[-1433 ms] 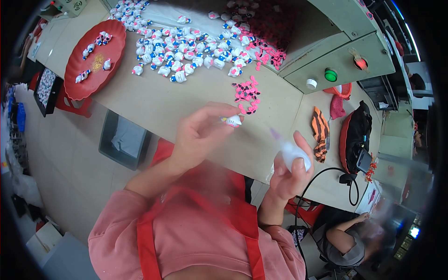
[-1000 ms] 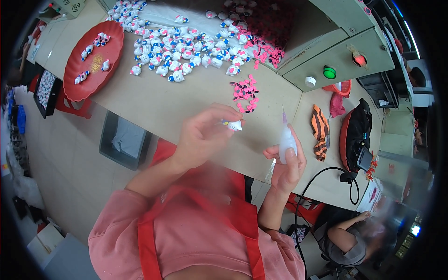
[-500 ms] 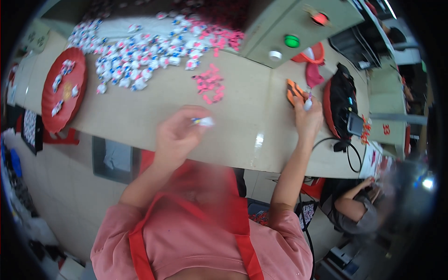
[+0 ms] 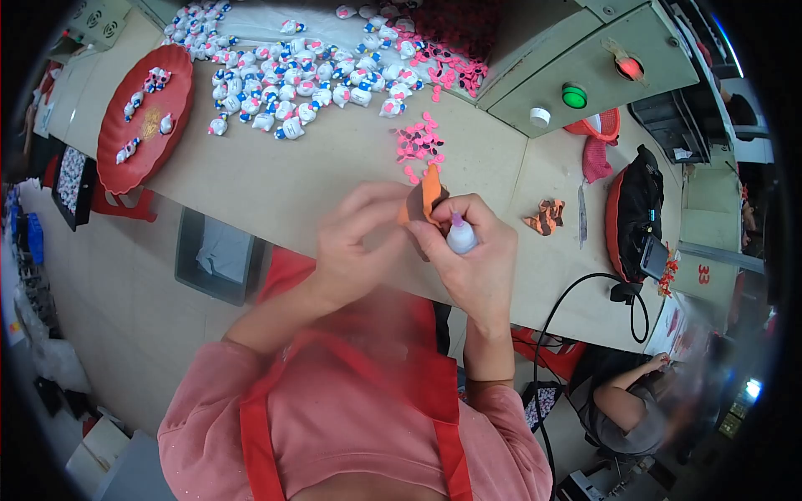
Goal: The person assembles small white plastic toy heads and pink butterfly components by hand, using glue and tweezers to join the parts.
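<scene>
In front of my chest, both hands meet above the table's near edge. My right hand (image 4: 484, 271) is closed around a small white squeeze bottle (image 4: 461, 239) with a purple tip. Its thumb and fingers also pinch an orange piece with dark brown stripes (image 4: 429, 199). My left hand (image 4: 355, 238) is slightly blurred, its fingers curled against the left side of that striped piece. What the left fingers hold is hidden. Just beyond the hands lies a small heap of pink and dark pieces (image 4: 419, 144).
Many small white-and-blue figurines (image 4: 288, 79) spread over the far table. At left stands a red scalloped tray (image 4: 113, 171) with several figurines. To the right are another striped piece (image 4: 547, 219), a thin metal tool (image 4: 582, 215), a black bag (image 4: 639, 200) and a cable (image 4: 547, 321). A co-worker (image 4: 622, 401) sits at lower right.
My right hand has come left from the table's right side, bringing the bottle and an orange striped piece to my left hand. The small white figurine at my left fingertips is now out of sight.
</scene>
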{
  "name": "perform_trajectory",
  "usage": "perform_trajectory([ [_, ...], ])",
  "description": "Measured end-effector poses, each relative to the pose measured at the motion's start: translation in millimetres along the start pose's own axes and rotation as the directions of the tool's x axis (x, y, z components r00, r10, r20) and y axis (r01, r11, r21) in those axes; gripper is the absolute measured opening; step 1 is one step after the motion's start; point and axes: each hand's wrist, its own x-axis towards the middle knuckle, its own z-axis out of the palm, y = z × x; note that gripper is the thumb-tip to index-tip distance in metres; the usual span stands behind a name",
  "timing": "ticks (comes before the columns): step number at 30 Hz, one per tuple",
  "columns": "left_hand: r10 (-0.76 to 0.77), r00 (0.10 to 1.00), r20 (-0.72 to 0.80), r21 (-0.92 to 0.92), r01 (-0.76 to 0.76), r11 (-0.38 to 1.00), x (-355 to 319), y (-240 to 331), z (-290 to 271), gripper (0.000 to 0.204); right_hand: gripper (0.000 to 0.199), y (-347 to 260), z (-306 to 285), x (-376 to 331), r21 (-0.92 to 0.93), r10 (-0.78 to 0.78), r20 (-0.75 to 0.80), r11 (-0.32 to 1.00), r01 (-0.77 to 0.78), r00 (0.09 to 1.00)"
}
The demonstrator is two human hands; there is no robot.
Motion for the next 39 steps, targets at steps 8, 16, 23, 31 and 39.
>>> perform_trajectory([
  [8, -0.530, 0.807, 0.261, -0.919, 0.376, 0.121, 20.3, 8.0, -16.5, 0.031, 0.011, 41.7, -52.0, 10.5, -0.136, 0.118, -0.457, 0.970, -0.200, 0.881],
  [16, -0.569, 0.739, 0.361, -0.915, 0.398, -0.063, 19.4, -2.0, -7.7, 0.036, 0.026, 12.7, -21.9, -5.0, 0.089, 0.098, -0.284, 0.993, -0.076, 0.954],
  [23, -0.580, 0.778, 0.239, -0.875, 0.432, 0.219, 9.9, 5.1, 0.4, 0.030, 0.031, 8.9, 32.3, 1.2, 0.209, -0.005, -0.151, 0.977, 0.037, 0.988],
  [31, -0.525, 0.832, 0.181, -0.882, 0.373, 0.288, 8.9, 5.1, 2.1, 0.025, 0.028, 1.5, 31.8, 0.1, 0.298, 0.027, -0.128, 0.954, 0.012, 0.991],
  [39, -0.516, 0.848, 0.122, -0.846, 0.361, 0.392, 8.1, 1.0, 3.9, 0.019, 0.027, 6.9, 35.9, 1.3, 0.256, -0.001, -0.146, 0.966, 0.039, 0.989],
])
